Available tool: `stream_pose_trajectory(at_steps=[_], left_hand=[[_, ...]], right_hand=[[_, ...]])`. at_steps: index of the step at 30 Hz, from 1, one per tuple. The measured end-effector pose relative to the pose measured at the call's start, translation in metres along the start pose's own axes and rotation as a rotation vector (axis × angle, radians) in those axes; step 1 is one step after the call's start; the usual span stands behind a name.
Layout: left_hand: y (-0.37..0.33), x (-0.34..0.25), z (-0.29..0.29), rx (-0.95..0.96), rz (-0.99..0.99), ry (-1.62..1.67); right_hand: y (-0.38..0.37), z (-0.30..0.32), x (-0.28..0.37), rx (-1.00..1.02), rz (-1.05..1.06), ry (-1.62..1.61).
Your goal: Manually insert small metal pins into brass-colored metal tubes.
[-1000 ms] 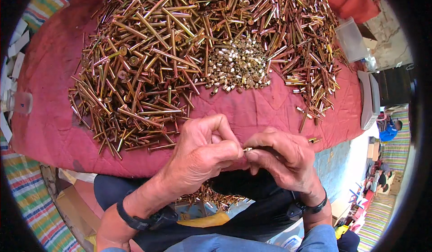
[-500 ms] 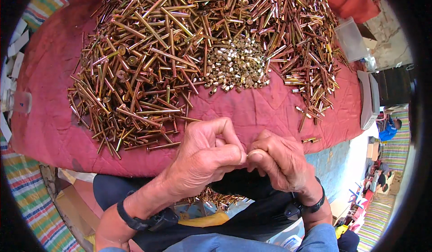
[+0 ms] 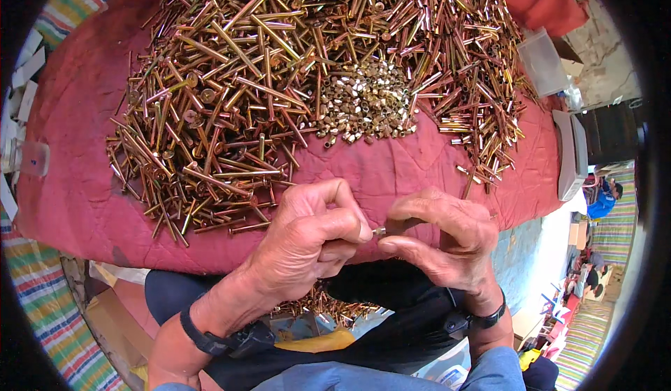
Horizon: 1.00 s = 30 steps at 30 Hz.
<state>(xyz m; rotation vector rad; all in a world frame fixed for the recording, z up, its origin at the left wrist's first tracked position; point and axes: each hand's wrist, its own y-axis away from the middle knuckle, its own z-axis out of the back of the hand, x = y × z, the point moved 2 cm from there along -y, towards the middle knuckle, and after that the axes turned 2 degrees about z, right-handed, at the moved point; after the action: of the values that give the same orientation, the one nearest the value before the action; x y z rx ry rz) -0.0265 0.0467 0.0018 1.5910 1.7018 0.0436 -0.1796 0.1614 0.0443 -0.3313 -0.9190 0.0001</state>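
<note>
- The left hand [image 3: 307, 230] is closed, its fingers curled in and its thumb and forefinger pinching a small metal piece [image 3: 379, 231], whose silvery end sticks out to the right.
- The right hand [image 3: 451, 241] is open, thumb and forefinger spread apart on either side of that end (whether either one touches it, I cannot tell).
- The small metal piece is in the gap between the two hands, above the near edge of a red quilted cloth [image 3: 402, 167].
- Beyond the hands, on the cloth, lies a cluster of small shiny fittings [image 3: 367, 104], pale and brassy, some showing hollow ends.
- To the left of that cluster spreads a heap of long bolts [image 3: 217, 122], brassy with a pinkish sheen, many with broad flat heads, lying at all angles.
- To its right is a heap of slimmer metal rods [image 3: 475, 76]; a few lie loose at its near end, toward the right hand.
- A clear plastic container [image 3: 543, 62] stands by the cloth's far right side, with a pale tray [image 3: 573, 155] nearer.
- Below the hands, between dark trouser legs [image 3: 402, 321], more metal pieces [image 3: 328, 307] show, next to something yellow [image 3: 318, 341].
- Both wrists wear black straps [image 3: 495, 314].
</note>
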Motion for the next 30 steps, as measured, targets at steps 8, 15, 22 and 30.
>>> stream_pose_trajectory(at_steps=[8,15,22,30], left_hand=[[0.002,0.001,-0.003,0.009,0.042,-0.002],[0.002,0.002,0.0,0.07,0.048,0.077],[0.002,0.0,-0.001,0.081,0.067,0.111],[0.003,0.003,0.001,0.078,0.126,0.16]], right_hand=[[0.002,0.002,0.005,0.116,0.08,0.091],[0.003,0.004,0.001,0.094,-0.087,-0.016],[0.0,-0.003,0.004,0.01,0.134,0.088],[0.004,-0.011,0.003,0.083,0.045,0.111]])
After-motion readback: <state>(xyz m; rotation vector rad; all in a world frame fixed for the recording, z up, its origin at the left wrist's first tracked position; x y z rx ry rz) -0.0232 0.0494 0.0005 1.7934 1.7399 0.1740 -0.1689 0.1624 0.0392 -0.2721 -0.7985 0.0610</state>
